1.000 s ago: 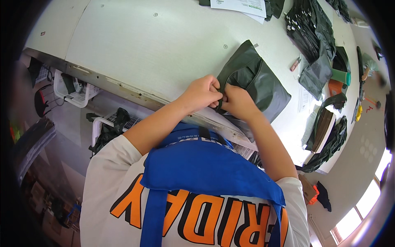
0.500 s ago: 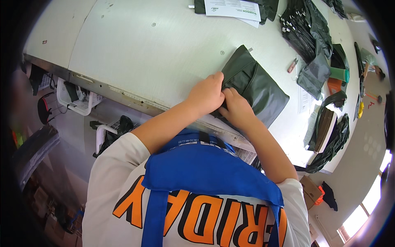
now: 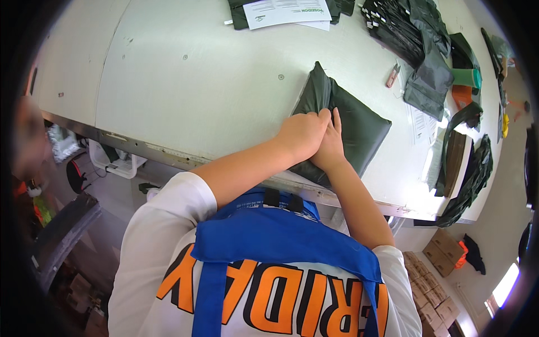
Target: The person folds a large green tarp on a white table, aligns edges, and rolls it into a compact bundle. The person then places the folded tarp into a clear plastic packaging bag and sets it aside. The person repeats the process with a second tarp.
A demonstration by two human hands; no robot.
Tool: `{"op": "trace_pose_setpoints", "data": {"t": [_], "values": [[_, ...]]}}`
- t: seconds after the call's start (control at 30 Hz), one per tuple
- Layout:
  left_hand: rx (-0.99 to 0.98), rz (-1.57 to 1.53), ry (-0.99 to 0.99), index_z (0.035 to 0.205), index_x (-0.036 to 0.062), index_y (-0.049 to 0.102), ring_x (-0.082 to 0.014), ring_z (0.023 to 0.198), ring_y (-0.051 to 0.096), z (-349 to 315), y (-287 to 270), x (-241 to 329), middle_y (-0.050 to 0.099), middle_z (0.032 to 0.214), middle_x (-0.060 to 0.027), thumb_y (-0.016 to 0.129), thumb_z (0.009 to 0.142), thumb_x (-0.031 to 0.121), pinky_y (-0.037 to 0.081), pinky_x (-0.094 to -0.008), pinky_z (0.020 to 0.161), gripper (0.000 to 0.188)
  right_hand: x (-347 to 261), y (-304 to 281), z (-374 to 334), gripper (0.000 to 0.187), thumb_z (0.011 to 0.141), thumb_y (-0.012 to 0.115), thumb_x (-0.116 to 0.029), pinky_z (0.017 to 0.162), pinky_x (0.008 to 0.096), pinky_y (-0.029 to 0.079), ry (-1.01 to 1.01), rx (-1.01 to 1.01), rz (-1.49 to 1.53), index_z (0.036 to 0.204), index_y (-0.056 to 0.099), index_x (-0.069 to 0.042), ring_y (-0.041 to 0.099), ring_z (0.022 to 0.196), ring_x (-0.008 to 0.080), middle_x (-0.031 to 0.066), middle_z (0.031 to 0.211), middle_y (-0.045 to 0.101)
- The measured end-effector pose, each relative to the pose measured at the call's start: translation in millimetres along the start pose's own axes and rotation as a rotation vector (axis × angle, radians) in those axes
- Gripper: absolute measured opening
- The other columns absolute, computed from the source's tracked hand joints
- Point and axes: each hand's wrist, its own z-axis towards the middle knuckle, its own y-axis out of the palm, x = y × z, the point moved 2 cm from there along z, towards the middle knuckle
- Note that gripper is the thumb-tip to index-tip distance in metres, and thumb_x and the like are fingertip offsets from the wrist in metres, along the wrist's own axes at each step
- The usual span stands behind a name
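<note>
A dark green, square, cushion-like cover (image 3: 362,126) lies turned cornerwise at the near edge of the table, its smooth surface looking padded. A raised fold or seam runs across it from the far corner toward my hands. My left hand (image 3: 305,135) is closed on this fold, thumb and fingertips pinching the fabric. Pressed against it, my right hand (image 3: 329,147) grips the same fold from the right. One right finger points up along the seam, while the others are partly hidden behind my left hand.
White sheets (image 3: 289,12) rest on dark fabric at the far edge. To the right are a pile of dark pieces (image 3: 393,31), thread snips (image 3: 392,75), a green cone (image 3: 466,77) and a dark bundled strip (image 3: 474,174). A white basket (image 3: 120,167) sits below the table edge.
Both hands have moved right and slightly away from me along the cover. The cover's flap now stands as a raised fold between them, and one right finger has straightened.
</note>
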Motion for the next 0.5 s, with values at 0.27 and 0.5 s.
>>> {"op": "trace_pose_setpoints", "data": {"t": [0.27, 0.5], "values": [[-0.015, 0.099, -0.108, 0.087, -0.0031, 0.048, -0.0428, 0.067, 0.06, 21.5, 13.3, -32.3, 0.061, 0.068, -0.0235, 0.054, 0.085, 0.011, 0.048, -0.0511, 0.061, 0.015, 32.7, -1.9, -3.6, 0.057, 0.076, 0.051, 0.005, 0.105, 0.0329, 0.034, 0.047, 0.491, 1.41, 0.132, 0.04, 0.003, 0.044, 0.129, 0.0235, 0.014, 0.134, 0.047], [-0.117, 0.16, -0.185, 0.086, -0.0062, 0.053, -0.0423, 0.076, 0.063, 35.2, 16.8, -30.5, 0.063, 0.076, -0.0271, 0.053, 0.079, 0.004, 0.051, -0.0486, 0.067, 0.012, -3.5, -10.9, -39.7, 0.032, 0.07, 0.069, -0.009, 0.078, 0.0365, 0.039, -0.248, 0.614, 0.538, 0.099, 0.057, -0.009, 0.055, 0.092, 0.0231, 0.0062, 0.098, 0.057]]}}
